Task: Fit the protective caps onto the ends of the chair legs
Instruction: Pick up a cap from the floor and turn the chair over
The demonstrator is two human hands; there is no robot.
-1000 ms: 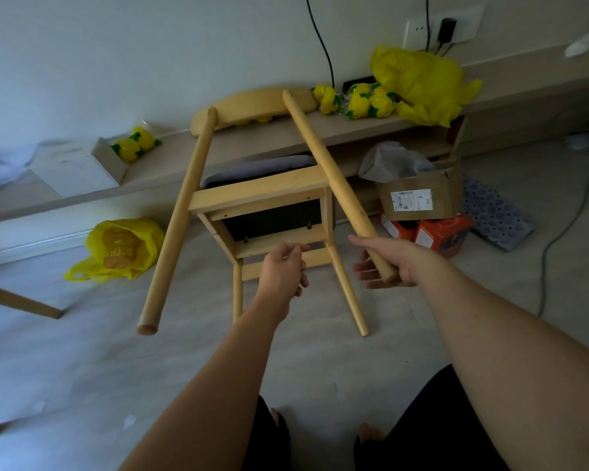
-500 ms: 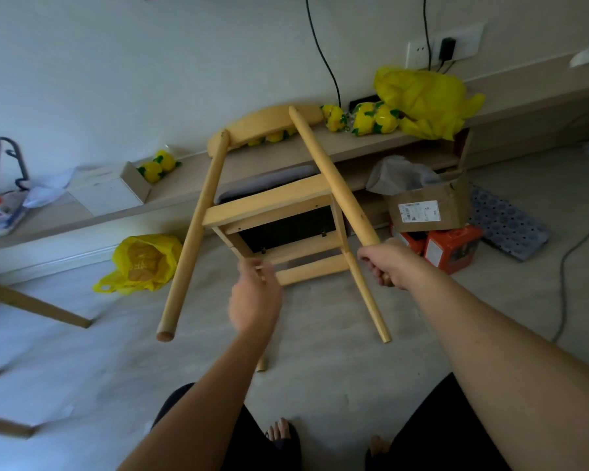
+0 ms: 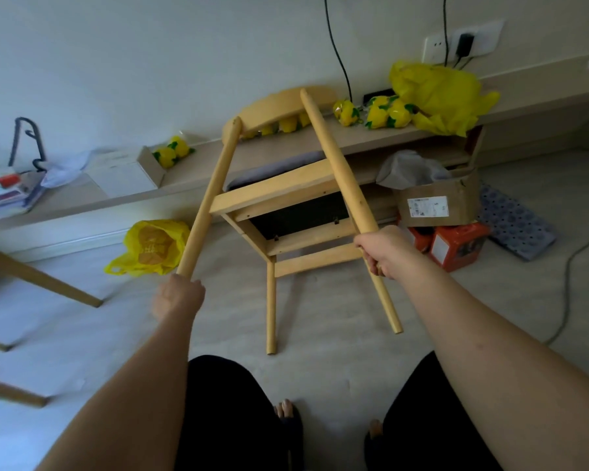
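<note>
Pale floor point(image 3: 320, 334), tilted chair point(image 3: 286, 198), left hand point(image 3: 177, 297), right hand point(image 3: 381, 249) gripping legs

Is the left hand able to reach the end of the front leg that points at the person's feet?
Probably yes. The left hand grips a back leg; the front leg end lies near, nothing between.

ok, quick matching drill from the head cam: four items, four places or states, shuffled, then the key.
Items:
1. left hand
2. right hand
3. cardboard box
4. yellow bag

Places or states:
A. on the floor, beside the shelf
B. closed around the end of the chair's left long leg
C. stacked on orange boxes
D. gripping the chair's right long leg

Pairs: 1-B, 2-D, 3-C, 4-A
</note>
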